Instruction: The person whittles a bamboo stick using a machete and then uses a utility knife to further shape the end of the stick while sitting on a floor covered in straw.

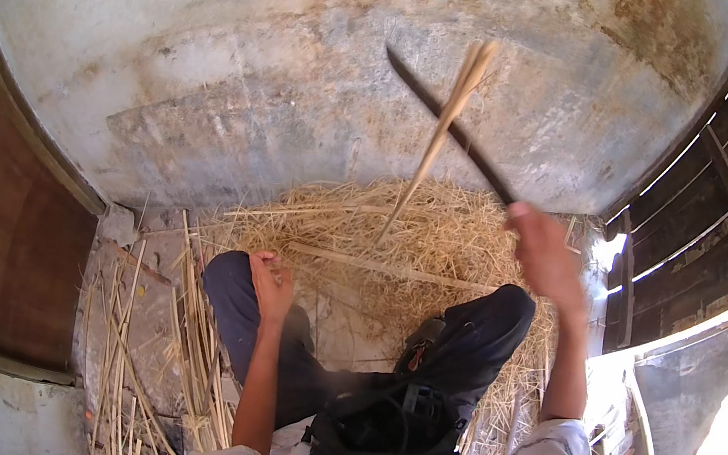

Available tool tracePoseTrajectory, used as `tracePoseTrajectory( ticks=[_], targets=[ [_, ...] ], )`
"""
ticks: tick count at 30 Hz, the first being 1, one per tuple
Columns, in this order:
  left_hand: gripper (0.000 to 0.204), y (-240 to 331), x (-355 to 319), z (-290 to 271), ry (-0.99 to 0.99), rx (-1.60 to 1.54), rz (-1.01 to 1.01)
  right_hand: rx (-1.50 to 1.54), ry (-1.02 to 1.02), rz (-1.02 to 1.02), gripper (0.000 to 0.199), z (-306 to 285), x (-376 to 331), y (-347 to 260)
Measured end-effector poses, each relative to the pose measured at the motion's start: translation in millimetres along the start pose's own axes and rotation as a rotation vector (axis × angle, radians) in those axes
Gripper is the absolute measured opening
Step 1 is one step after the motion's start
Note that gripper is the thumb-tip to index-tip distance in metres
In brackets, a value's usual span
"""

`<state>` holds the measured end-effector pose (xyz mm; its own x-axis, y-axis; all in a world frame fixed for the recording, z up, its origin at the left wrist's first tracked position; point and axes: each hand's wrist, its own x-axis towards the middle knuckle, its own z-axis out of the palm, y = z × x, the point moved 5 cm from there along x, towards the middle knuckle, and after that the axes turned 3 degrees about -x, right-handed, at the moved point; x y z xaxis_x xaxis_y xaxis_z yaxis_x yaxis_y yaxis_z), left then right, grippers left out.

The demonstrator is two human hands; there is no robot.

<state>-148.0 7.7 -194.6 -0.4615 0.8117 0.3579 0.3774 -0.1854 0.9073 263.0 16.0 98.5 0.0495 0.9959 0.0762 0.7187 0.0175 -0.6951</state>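
My right hand (547,257), raised at the right and a little blurred, is wrapped round the handle of a long, dark, slightly curved machete (485,165). Its blade slants up and to the left. Across the blade stands a pale bamboo strip (428,157), thin at its lower end and wider at the top, where it looks split. No hand is on the strip, and whether the blade touches it I cannot tell. By my left knee, my left hand (273,287) is empty with its fingers loosely bent and apart.
A heap of straw-like shavings (468,234) lies before my knees, with a flat strip (386,267) across it. Long bamboo strips (197,349) lie on the floor at the left. A stained wall (239,113) rises ahead; a brown panel (8,219) and dark slatted boards (707,225) flank me.
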Motion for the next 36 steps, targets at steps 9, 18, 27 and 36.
tracePoseTrajectory(
  ticks=[9, 18, 27, 36],
  targets=[
    [0.034, -1.4, -0.3, 9.4, -0.035, -0.023, -0.009, -0.034, -0.165, -0.141, 0.061, 116.3, 19.7, 48.9],
    [0.036, -5.0, 2.8, -7.8, 0.004, 0.018, 0.022, -0.093, -0.050, -0.120, 0.060, 5.6, 3.2, -41.3],
    [0.037, -10.6, -0.4, 10.7, -0.038, -0.005, -0.028, -0.036, -0.073, -0.048, 0.063, 163.2, 74.3, 112.3],
    [0.043, -3.5, 0.0, 21.6, -0.076, 0.051, 0.048, 0.084, 0.091, -0.087, 0.056, 182.9, 46.6, 91.4]
  ],
)
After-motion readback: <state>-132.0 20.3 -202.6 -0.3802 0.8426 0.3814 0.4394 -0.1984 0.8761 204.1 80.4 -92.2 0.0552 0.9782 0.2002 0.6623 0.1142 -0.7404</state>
